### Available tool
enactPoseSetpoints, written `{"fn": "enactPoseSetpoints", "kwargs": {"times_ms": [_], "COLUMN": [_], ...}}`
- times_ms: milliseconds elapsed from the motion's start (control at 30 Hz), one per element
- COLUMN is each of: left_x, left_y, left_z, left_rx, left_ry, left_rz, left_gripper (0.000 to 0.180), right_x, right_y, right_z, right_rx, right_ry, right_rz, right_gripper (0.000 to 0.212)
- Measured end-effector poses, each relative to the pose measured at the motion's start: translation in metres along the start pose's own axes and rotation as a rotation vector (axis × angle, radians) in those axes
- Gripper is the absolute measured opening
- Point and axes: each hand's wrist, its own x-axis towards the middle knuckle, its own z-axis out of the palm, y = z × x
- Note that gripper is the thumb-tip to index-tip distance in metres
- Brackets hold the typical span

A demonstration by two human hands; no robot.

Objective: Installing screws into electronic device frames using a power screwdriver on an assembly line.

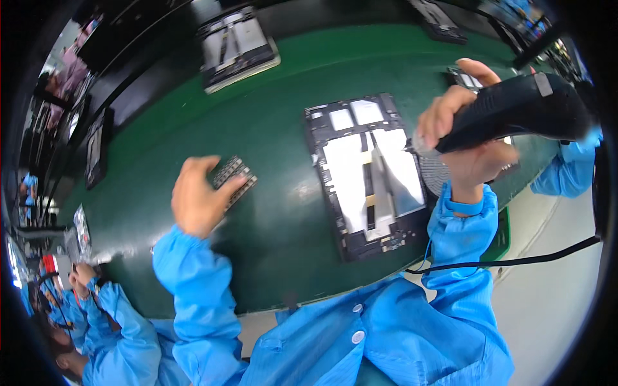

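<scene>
My left hand point(196, 196) is bent round a small dark panel point(233, 171) with rows of tiny metallic pieces. The thumb lies over its near edge, with the fingers at its left side. My right hand point(473, 164) is closed about a black corded handheld tool point(524, 109) whose kind I cannot make out. The tool's body hides the palm; fingers show along its far side. A blurred pale tip point(423, 145) shows at its left end. Between the hands lies an opened tablet point(344, 174), its white battery area and black boards exposed.
A ribbed grey disc point(434, 172) sits beside the tablet. Other opened devices point(237, 46) stand at the back, on a dark shelf point(444, 22) and at the left point(98, 148). A black cable point(515, 262) crosses before my right sleeve. Another person's hands point(82, 278) are at lower left.
</scene>
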Motion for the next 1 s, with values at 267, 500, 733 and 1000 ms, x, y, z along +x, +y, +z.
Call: {"fn": "enactPoseSetpoints", "kwargs": {"times_ms": [267, 500, 733, 1000], "left_x": [0.001, 0.01, 0.003, -0.004], "left_y": [-0.016, -0.012, -0.004, 0.01], "left_z": [0.002, -0.002, 0.004, 0.007], "left_rx": [-0.203, -0.733, -0.41, -0.083], "left_ry": [-0.236, -0.398, -0.187, -0.038], "left_rz": [-0.101, -0.37, -0.208, -0.021], "left_gripper": [0.043, 0.029, 0.024, 0.015], "right_x": [-0.021, -0.022, -0.02, -0.023], "right_y": [-0.008, 0.01, 0.013, 0.016], "right_z": [-0.06, -0.072, -0.07, -0.067], "right_rx": [-0.252, -0.31, -0.321, -0.368], "right_ry": [0.479, 0.484, 0.451, 0.425], "right_rz": [0.033, 0.101, 0.11, 0.133], "right_gripper": [0.026, 0.027, 0.028, 0.029]}}
